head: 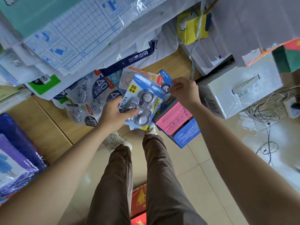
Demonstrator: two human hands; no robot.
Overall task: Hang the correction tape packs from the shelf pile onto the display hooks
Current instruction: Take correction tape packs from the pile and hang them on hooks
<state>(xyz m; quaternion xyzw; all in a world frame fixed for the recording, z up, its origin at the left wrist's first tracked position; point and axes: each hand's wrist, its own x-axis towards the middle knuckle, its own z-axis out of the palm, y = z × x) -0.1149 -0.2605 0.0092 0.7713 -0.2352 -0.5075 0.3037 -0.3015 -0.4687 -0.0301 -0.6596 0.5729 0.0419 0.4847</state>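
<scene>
Head view: left hand (113, 114) grips glossy blue blister packs (144, 86), stacked; right hand (184, 92) pinches their upper corner.

Both arms extended; left hand (116, 112) grips packs (143, 95), thumb on top; right hand (185, 92) pinches their upper edge.

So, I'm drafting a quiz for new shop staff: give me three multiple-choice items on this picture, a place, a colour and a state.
1. The "36" label on the blue card correction tape pack is: A red; B green; C yellow.
2. The pile of clear "40" packs lies: A right of that pack; B left of it; C on a box.
3. That pack is: A gripped in hand; B hooked; C on the floor.
C, plainly yellow; B, it lies beside the left hand; A, the left hand grips it.
</scene>
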